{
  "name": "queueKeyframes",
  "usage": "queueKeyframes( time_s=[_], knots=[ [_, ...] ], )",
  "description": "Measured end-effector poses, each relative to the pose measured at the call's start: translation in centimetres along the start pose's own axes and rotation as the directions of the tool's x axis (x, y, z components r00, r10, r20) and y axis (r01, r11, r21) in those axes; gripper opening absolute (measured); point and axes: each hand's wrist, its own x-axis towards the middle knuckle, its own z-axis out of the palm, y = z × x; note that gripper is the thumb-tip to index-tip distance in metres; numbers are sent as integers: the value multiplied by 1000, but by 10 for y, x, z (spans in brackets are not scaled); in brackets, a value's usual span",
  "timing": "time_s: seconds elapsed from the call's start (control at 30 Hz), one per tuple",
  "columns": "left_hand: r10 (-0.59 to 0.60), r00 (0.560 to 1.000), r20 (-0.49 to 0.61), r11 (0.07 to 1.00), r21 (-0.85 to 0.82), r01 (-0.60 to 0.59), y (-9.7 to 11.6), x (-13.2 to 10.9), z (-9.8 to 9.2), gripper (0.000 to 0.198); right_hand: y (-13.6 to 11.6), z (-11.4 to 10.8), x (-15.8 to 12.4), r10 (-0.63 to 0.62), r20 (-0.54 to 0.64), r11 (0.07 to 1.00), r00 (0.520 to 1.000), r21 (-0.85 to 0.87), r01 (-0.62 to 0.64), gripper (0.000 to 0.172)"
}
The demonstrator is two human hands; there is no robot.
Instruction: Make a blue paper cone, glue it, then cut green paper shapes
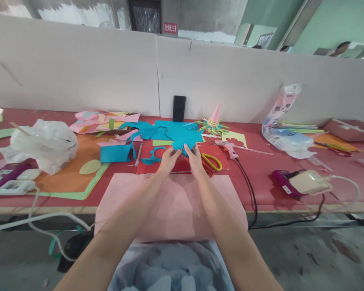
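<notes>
A piece of blue paper (185,140) is held up between my two hands, over the red sheet on the table. My left hand (170,157) is closed on its lower left side and my right hand (194,157) on its lower right side, thumbs on the near face. Just right of my right hand lie scissors with yellow handles (211,161). A pink glue gun (227,148) rests farther right. To the left of my hands is a blue paper flower outline (154,155). More blue paper (160,125) lies behind them.
A pink cone with a fringed paper base (215,119) stands behind, beside a black phone (179,108) leaning on the white partition. Paper scraps (103,121) and a white plastic bag (45,141) lie left. Power strips (286,184) with cables sit near the front edge.
</notes>
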Motion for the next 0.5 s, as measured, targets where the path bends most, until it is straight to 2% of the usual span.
queueKeyframes(
  time_s=[0.13,0.27,0.5],
  knots=[
    [-18,1000,-6,1000,-12,18,-1,0,1,29,-1,0,0,5,6,1000,1000,7,-5,59],
    [-27,999,-29,999,-47,26,0,1,2,26,1,1,0,-15,16,1000,1000,17,15,53],
    [-88,995,-46,966,-246,75,2,0,1,25,3,1,0,-12,21,1000,1000,20,11,51]
  ],
)
